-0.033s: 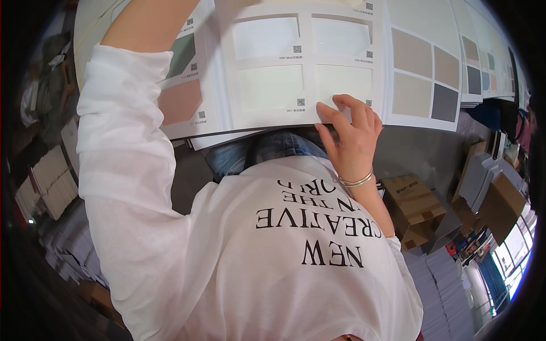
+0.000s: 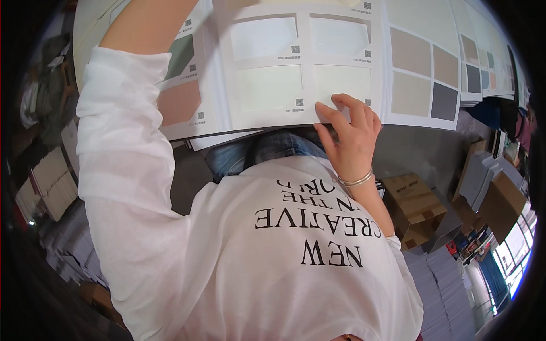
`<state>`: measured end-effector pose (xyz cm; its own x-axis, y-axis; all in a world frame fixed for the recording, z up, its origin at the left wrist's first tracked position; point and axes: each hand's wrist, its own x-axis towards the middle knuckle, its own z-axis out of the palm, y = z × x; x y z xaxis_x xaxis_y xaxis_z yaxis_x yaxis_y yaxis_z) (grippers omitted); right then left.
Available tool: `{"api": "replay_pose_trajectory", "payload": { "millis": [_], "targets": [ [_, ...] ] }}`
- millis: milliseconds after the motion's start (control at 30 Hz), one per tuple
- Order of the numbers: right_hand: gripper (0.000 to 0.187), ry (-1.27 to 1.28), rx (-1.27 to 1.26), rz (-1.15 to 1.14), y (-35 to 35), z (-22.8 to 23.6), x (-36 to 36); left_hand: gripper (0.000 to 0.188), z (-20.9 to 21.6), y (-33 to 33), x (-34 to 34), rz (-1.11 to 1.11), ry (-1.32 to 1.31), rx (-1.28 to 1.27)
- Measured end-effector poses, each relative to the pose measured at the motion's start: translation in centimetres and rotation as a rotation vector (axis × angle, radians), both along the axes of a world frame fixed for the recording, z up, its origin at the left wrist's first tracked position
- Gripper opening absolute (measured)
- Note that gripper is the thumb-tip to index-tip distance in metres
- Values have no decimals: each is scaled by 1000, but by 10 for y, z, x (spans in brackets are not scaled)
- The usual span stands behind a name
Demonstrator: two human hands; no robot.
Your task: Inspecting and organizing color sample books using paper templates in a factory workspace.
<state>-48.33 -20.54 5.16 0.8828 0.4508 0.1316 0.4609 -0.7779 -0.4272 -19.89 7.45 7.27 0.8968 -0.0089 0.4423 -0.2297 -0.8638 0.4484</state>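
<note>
A large sample book (image 2: 267,113) lies spread before me, with rows of white and cream swatches set in white frames. On its left page sit a green swatch (image 2: 181,55) and a pink swatch (image 2: 179,102), partly behind my left sleeve. My right hand (image 2: 354,133), with bracelets at the wrist, rests its fingertips on the near edge of the middle page by a cream swatch (image 2: 343,79). Its fingers are curved and apart, and nothing shows between them. My left forearm (image 2: 151,25) reaches over the left page, and its hand is out of the picture beyond the upper edge.
To the right of the middle page is a panel with beige and dark grey swatches (image 2: 445,102); more sample boards (image 2: 475,51) stand past it. An open cardboard box (image 2: 412,204) is on the floor at right, near grey-white stacks (image 2: 438,295). Further stacks (image 2: 51,176) stand at left.
</note>
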Motion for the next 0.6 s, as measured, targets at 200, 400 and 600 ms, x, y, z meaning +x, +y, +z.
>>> {"api": "replay_pose_trajectory", "payload": {
  "millis": [200,400,600],
  "targets": [
    [36,-2,11,-7,1,-1,-1,26,0,0,-2,-12,-12,19],
    [39,-11,21,-35,2,-6,-4,23,2,-2,-6,-19,-12,-16],
    [38,-2,62,-49,2,-8,-4,23,-2,0,-2,-54,-30,-35]
  ]
}}
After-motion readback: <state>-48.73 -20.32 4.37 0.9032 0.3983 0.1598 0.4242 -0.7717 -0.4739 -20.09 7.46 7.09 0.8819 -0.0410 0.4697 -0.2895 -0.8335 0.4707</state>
